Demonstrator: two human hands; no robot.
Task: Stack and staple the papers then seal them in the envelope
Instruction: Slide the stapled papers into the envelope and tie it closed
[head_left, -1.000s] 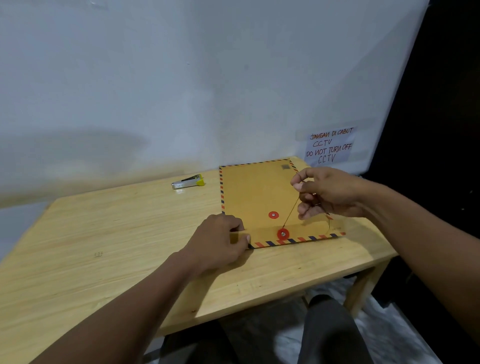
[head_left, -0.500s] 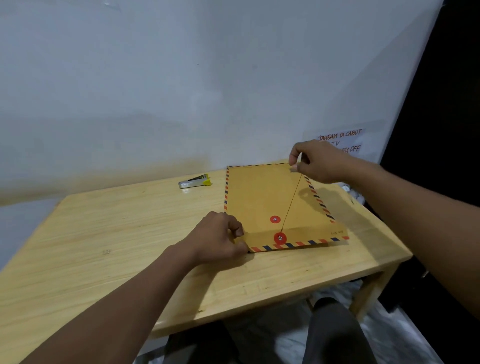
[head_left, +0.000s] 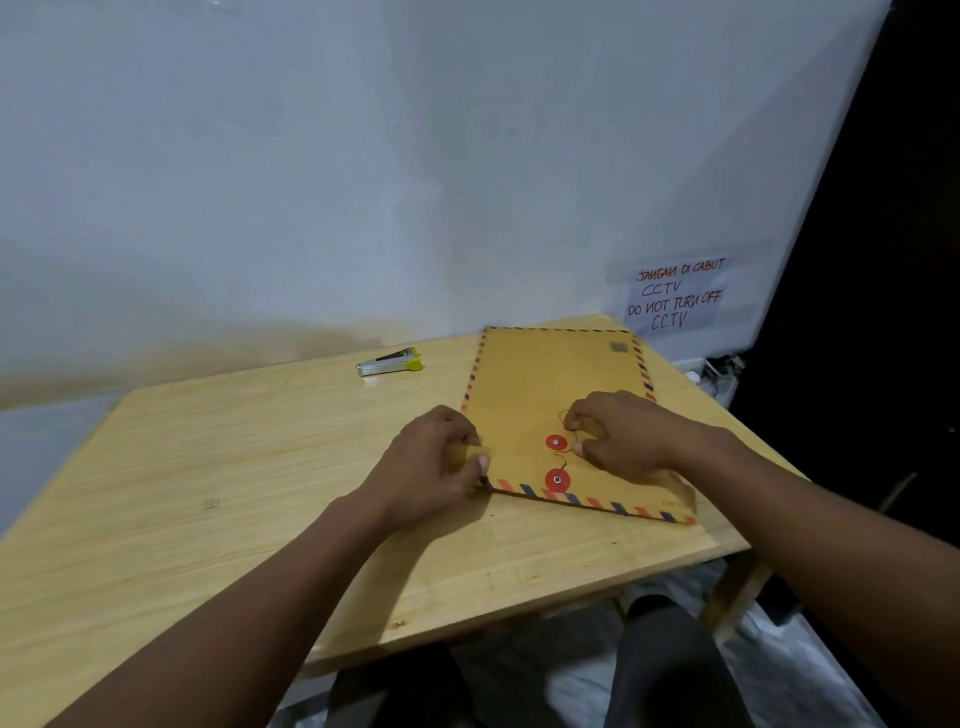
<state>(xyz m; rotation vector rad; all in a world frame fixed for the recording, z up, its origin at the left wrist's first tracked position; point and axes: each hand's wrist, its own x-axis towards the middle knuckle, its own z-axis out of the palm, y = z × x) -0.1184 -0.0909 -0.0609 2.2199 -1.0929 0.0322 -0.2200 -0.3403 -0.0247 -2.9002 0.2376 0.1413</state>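
Observation:
A brown envelope (head_left: 550, 384) with a red and blue striped border lies flat on the wooden table (head_left: 234, 467), its flap folded down toward me. Two red closure discs (head_left: 556, 461) sit near its front edge, with a thin string (head_left: 565, 457) looping slack between them. My left hand (head_left: 431, 462) presses on the envelope's front left corner, fingers curled over the edge. My right hand (head_left: 618, 434) rests on the envelope just right of the discs and pinches the string. No papers are visible.
A silver stapler (head_left: 388, 362) with a yellow end lies at the back of the table, left of the envelope. A handwritten notice (head_left: 675, 293) is taped to the wall. The table's right edge and corner are close to the envelope.
My right hand has come down from the envelope's far right corner to beside the red discs. The string, taut before, now lies slack in loops. The left hand stayed put.

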